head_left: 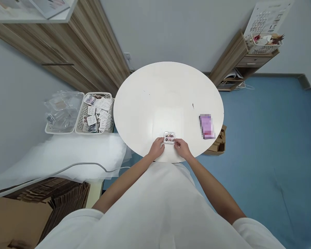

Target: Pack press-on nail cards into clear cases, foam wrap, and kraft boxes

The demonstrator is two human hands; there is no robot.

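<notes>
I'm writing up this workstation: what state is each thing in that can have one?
Clear case: on the table, loaded with small pieces; lid unclear.
Left hand: bent, at the case's left edge.
Right hand: bent, at the case's right side.
Phone-like device: lying flat; too blurred to tell more.
Card basket: uncovered, piled with cards.
Bag basket: uncovered, piled with clear bags.
Cardboard box: open-topped.
Shelf drawer: shut.

Blue floor (261,138), seemingly grey walls (171,31)

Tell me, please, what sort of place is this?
Probably a small packing workroom, though I cannot be sure: the basket of cards, the clear plastic and the stacked cardboard suggest it.
</notes>
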